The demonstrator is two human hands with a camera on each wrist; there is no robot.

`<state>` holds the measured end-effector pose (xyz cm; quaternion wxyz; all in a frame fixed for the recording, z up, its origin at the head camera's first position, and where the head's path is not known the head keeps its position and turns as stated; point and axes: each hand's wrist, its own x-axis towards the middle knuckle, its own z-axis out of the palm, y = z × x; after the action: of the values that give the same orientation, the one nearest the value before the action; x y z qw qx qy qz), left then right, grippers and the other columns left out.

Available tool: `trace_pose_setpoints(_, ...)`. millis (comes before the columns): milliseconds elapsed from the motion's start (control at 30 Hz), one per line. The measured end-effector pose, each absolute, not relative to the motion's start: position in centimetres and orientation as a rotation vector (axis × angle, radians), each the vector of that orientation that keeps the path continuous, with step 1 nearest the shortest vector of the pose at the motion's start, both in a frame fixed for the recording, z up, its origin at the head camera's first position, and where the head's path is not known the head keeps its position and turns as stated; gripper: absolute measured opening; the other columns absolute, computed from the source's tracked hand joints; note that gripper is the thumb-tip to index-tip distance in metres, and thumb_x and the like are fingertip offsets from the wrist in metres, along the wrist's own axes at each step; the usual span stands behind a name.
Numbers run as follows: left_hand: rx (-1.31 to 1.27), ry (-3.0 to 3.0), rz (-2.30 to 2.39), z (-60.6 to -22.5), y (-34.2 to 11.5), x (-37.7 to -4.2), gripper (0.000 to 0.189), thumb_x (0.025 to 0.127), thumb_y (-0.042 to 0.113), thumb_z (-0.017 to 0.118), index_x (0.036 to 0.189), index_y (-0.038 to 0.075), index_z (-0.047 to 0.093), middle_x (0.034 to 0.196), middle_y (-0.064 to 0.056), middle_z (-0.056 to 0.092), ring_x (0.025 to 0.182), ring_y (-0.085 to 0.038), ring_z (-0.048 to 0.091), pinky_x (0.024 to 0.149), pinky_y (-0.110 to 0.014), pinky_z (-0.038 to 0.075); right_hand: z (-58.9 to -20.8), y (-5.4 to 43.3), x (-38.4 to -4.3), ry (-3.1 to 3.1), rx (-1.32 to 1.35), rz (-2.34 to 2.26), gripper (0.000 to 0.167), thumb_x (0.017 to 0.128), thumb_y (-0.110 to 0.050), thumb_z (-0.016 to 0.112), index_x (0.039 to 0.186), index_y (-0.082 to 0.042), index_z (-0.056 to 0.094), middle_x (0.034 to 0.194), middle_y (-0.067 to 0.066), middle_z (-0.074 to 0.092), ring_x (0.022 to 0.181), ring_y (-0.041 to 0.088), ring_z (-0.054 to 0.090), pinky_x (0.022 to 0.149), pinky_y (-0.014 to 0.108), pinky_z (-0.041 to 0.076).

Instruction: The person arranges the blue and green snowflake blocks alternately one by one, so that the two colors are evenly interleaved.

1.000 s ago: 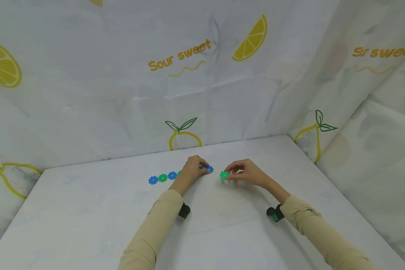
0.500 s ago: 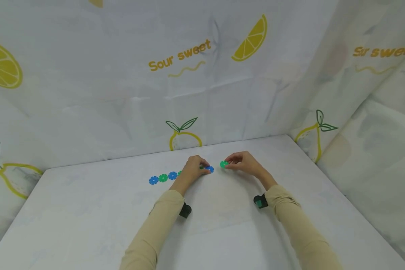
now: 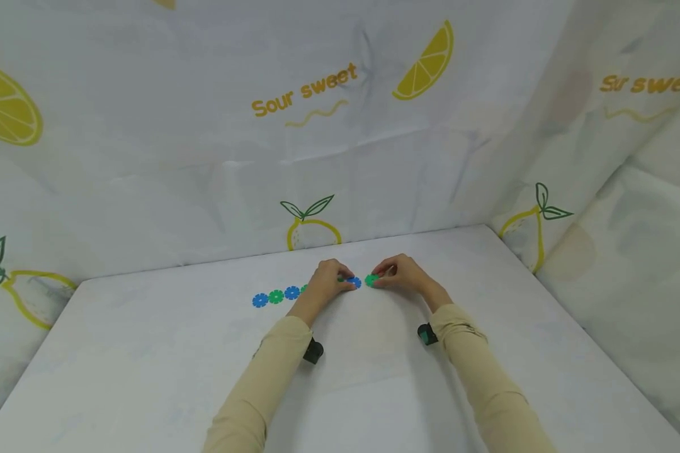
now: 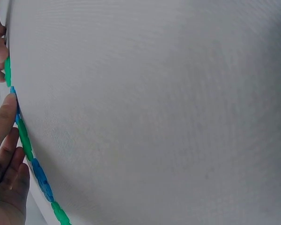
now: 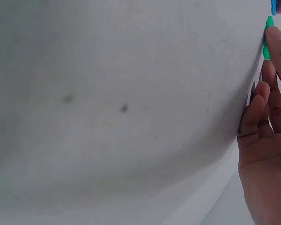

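Observation:
In the head view a row of small notched plastic discs, alternating blue and green, lies on the white table. A blue disc forms its left end, with a green disc beside it. My left hand covers the middle of the row and pinches the blue disc at the right end, thumb on its near side. Facing it, my right hand pinches a single green disc between thumb and fingers. A narrow gap separates this green disc from the blue end disc in the left wrist view.
The white tabletop reaches a back edge just beyond the hands. Behind it hangs a white cloth printed with lemons and lettering, which continues along the right side. Black wrist cameras sit under both sleeves.
My right hand has carried the green disc left and slightly away from me, bringing it close to the blue end disc. My left hand keeps its place on the row.

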<state>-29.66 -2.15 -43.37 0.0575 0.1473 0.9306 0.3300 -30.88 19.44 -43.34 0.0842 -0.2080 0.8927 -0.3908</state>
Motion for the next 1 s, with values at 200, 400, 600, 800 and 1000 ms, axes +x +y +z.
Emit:
trace_pose_setpoints(200,0.456,2.820,1.000,-43.2,-2.2,-29.6,0.023,0.084,0.016,0.075,0.103,0.005,0.073,0.104,-0.008,0.064,0.105,-0.023,0.057,0.097,-0.036,0.045,-43.3,19.4,-31.2,2.682,-0.567,-1.114,0.026,0.081,-0.012,0.077,0.103,0.000,0.072,0.096,0.007,0.070,0.083,0.017,0.054,0.075,0.027,0.045)
trace_pose_setpoints(400,0.435,2.815,0.989,-43.1,-2.3,-29.4,0.022,0.084,0.015,0.074,0.103,0.005,0.073,0.105,-0.008,0.063,0.108,-0.025,0.056,0.099,-0.038,0.044,-43.2,19.0,-31.1,2.660,-0.599,-1.106,0.021,0.082,-0.009,0.075,0.100,0.002,0.072,0.091,0.008,0.068,0.081,0.018,0.055,0.073,0.027,0.044)
trace_pose_setpoints(600,0.436,2.826,0.943,-43.2,-2.2,-29.5,0.022,0.084,0.016,0.074,0.104,0.006,0.073,0.105,-0.007,0.063,0.107,-0.024,0.056,0.098,-0.037,0.044,-43.0,18.4,-31.1,2.671,-0.629,-1.070,0.020,0.082,-0.007,0.074,0.099,0.003,0.072,0.090,0.008,0.069,0.085,0.021,0.057,0.075,0.029,0.045)
trace_pose_setpoints(800,0.560,2.920,0.712,-43.3,-1.7,-29.9,0.023,0.084,0.017,0.074,0.104,0.005,0.073,0.105,-0.008,0.065,0.106,-0.023,0.059,0.094,-0.035,0.047,-42.9,18.3,-31.3,2.682,-0.636,-1.039,0.021,0.082,-0.006,0.074,0.100,0.004,0.071,0.090,0.009,0.068,0.084,0.020,0.057,0.075,0.030,0.046)
trace_pose_setpoints(1000,0.559,2.963,0.634,-43.4,-1.3,-29.9,0.024,0.085,0.018,0.073,0.106,0.005,0.073,0.108,-0.008,0.067,0.108,-0.023,0.060,0.093,-0.036,0.049,-43.0,18.4,-31.5,2.664,-0.597,-1.050,0.024,0.082,-0.007,0.074,0.102,0.004,0.070,0.092,0.012,0.067,0.084,0.020,0.057,0.073,0.028,0.046)
